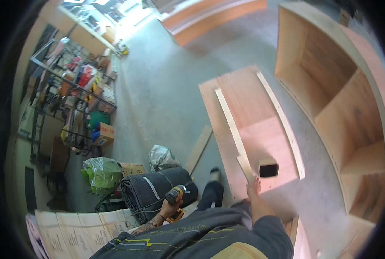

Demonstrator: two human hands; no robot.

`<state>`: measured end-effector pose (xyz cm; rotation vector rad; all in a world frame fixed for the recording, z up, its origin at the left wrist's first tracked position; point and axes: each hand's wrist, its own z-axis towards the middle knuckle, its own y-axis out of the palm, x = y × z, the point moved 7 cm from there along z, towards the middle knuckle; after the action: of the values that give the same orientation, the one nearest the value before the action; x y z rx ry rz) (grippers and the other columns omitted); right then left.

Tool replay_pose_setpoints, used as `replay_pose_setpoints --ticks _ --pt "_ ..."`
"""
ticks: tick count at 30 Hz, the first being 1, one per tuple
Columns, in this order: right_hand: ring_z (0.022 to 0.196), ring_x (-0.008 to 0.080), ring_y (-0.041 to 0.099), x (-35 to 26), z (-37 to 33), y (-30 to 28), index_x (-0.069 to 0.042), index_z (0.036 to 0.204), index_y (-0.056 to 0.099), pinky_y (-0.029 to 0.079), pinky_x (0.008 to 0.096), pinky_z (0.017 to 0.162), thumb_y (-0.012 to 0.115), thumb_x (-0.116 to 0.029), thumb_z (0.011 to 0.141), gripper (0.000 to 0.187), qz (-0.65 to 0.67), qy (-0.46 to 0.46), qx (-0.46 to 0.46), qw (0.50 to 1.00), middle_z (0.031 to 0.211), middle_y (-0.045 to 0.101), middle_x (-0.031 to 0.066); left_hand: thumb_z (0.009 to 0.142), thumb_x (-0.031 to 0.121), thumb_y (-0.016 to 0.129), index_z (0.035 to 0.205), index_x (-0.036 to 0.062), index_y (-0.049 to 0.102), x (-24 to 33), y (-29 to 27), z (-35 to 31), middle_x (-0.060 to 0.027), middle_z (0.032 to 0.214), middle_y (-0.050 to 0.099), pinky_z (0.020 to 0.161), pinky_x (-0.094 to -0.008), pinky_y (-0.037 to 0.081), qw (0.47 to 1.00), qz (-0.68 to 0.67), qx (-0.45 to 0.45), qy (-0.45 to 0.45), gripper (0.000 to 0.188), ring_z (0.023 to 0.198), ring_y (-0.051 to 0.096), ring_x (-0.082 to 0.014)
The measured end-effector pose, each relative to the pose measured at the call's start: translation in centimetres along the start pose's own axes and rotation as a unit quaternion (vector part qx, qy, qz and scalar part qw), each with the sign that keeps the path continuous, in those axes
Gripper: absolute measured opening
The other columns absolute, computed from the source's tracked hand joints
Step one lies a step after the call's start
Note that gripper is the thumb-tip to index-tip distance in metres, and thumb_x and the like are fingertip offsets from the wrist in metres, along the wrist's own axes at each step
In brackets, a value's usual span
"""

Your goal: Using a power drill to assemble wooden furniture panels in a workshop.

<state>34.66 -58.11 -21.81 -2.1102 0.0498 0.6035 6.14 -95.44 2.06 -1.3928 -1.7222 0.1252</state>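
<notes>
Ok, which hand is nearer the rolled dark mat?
Left. The left hand, holding a drill, overlaps the rolled dark mat in this view; the right hand is farther right, holding a short wood strip.

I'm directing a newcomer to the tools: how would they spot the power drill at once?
Start at the big dark roll on the floor, left of the large wooden panel. At the roll's near side in the picture, the person's left hand grips the power drill. Its yellow-and-black body sets it apart from the plain dark roll behind it.
</notes>
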Motion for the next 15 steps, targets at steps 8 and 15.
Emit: replay_pose_setpoints --ticks 8,15 --pt "0.123 0.0416 0.05 -4.6 -1.0 0.3 -0.011 0.147 0.048 0.046 0.0523 0.102 0.074 -0.019 0.084 0.068 -0.072 0.111 0.068 0.989 0.129 0.051 0.0221 0.089 0.024 0.075 0.111 0.0011 0.07 -7.0 -5.2 14.8 -0.0088 0.093 0.073 0.077 -0.0396 0.055 0.998 0.007 -0.062 -0.02 0.032 0.083 0.071 -0.0233" --pt "0.133 0.0391 0.046 -11.5 -5.2 2.9 -0.023 0.14 0.06 0.044 0.0492 0.108 0.066 -0.018 0.092 0.048 0.0 0.151 0.003 0.989 0.136 0.049 0.0181 0.089 0.026 0.073 0.104 -0.0013 0.071 -4.5 -9.3 21.9 -0.0115 0.079 0.071 0.067 -0.04 0.053 0.986 0.1 -0.104 -0.08 0.031 0.074 0.071 -0.0244"
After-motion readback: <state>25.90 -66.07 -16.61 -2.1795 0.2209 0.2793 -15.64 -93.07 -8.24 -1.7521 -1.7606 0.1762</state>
